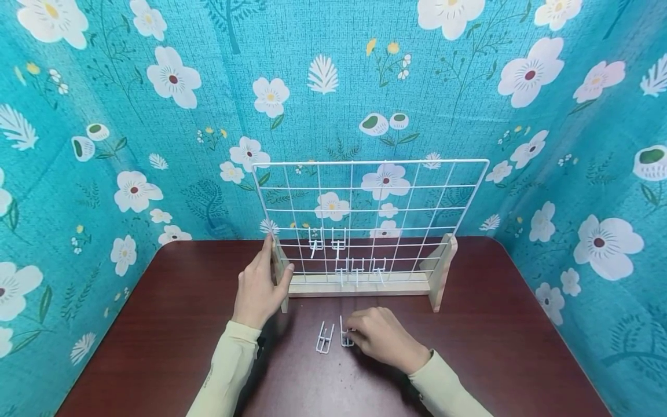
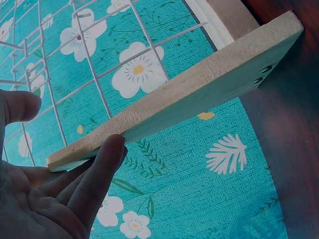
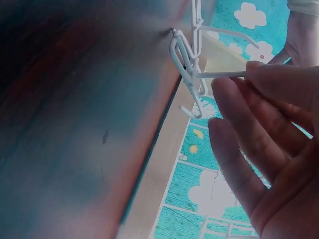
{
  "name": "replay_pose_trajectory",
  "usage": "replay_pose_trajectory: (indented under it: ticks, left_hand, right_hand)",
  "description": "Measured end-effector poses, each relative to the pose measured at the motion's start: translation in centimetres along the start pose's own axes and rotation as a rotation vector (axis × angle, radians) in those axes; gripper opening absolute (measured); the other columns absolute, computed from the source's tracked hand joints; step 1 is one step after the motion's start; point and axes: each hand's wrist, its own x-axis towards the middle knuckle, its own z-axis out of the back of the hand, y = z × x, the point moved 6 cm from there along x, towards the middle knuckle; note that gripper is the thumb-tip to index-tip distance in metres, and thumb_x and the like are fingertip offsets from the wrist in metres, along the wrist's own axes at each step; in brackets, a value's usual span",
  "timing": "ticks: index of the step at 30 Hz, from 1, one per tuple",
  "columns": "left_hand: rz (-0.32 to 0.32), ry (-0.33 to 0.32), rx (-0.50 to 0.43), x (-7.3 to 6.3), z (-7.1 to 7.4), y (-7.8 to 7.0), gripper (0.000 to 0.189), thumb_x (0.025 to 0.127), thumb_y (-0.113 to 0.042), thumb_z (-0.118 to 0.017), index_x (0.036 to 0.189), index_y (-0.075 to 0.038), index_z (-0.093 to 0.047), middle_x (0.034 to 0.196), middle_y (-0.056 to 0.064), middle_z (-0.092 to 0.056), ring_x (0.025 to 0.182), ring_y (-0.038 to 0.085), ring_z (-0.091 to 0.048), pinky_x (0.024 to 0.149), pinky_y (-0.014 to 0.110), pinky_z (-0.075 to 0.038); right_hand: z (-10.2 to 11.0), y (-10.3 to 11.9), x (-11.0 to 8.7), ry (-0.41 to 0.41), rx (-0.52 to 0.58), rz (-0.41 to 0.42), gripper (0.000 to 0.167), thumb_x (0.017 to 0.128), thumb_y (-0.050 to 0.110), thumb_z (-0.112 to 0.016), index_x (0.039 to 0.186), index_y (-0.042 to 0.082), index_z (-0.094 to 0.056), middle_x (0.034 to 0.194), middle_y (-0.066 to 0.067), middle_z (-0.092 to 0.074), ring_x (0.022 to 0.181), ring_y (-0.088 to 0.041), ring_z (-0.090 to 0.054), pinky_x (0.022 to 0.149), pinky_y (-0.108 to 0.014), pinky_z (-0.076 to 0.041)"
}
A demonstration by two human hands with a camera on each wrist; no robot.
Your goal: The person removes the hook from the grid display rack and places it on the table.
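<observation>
A white wire grid (image 1: 401, 209) stands on a wooden frame, whose left side post (image 2: 164, 102) is beside my left hand (image 1: 259, 289). Fairly straight fingers touch the post's outer face, while the thumb is on its other side, apart from the wood in the left wrist view. Below the grid, my right hand (image 1: 385, 339) pinches the prong of a white wire hook (image 3: 187, 69) between thumb and index finger. That hook is tilted, low over the table. A second loose hook (image 1: 324, 340) lies just left of it.
Several white hooks hang on the grid: an upper pair, including one hook (image 1: 315, 240) at left, and a lower group, including one hook (image 1: 379, 271) at right. The right side post (image 1: 443, 272) stands on the dark red table (image 1: 495, 347). Flowered teal cloth (image 1: 323, 116) surrounds the table.
</observation>
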Motion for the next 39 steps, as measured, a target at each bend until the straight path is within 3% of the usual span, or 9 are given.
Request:
replay_pose_trajectory:
  ticks: [6, 23, 34, 39]
  left_hand:
    - [0.003, -0.001, -0.001, 0.0, 0.0, 0.1, 0.080, 0.095, -0.035, -0.073, 0.160, -0.004, -0.039, 0.127, 0.022, -0.071, 0.085, 0.033, -0.074, 0.077, 0.054, -0.062]
    - [0.002, 0.002, -0.002, 0.0, 0.0, -0.1, 0.079, 0.095, -0.035, -0.072, 0.160, -0.004, -0.039, 0.123, 0.020, -0.072, 0.083, 0.032, -0.072, 0.077, 0.054, -0.062]
    - [0.009, 0.009, 0.004, 0.0, 0.0, -0.1, 0.079, 0.096, -0.036, -0.071, 0.160, -0.004, -0.039, 0.125, 0.021, -0.072, 0.086, 0.034, -0.073, 0.079, 0.055, -0.062]
    - [0.007, 0.006, 0.004, 0.0, 0.0, 0.0, 0.080, 0.095, -0.036, -0.071, 0.161, -0.004, -0.038, 0.125, 0.021, -0.072, 0.086, 0.034, -0.073, 0.079, 0.055, -0.062]
  right_hand:
    - [-0.1, -0.6, -0.1, 0.038, 0.052, -0.064, 0.005, 0.086, 0.015, -0.083, 0.087, 0.016, -0.079, 0.081, 0.009, -0.077, 0.069, 0.002, -0.065, 0.065, -0.021, -0.055]
    - [-0.7, -0.8, -0.3, 0.079, 0.060, -0.088, 0.006, 0.087, 0.017, -0.082, 0.093, 0.016, -0.080, 0.089, 0.007, -0.080, 0.076, -0.004, -0.071, 0.070, -0.025, -0.058]
    - [-0.2, -0.8, -0.2, 0.057, 0.049, -0.079, 0.011, 0.087, 0.019, -0.082, 0.097, 0.015, -0.080, 0.092, 0.005, -0.080, 0.076, -0.006, -0.071, 0.070, -0.025, -0.057]
    - [0.6, -0.5, 0.1, 0.002, 0.096, -0.057, 0.015, 0.086, 0.017, -0.084, 0.100, 0.012, -0.080, 0.091, 0.001, -0.080, 0.069, -0.004, -0.070, 0.066, -0.020, -0.056]
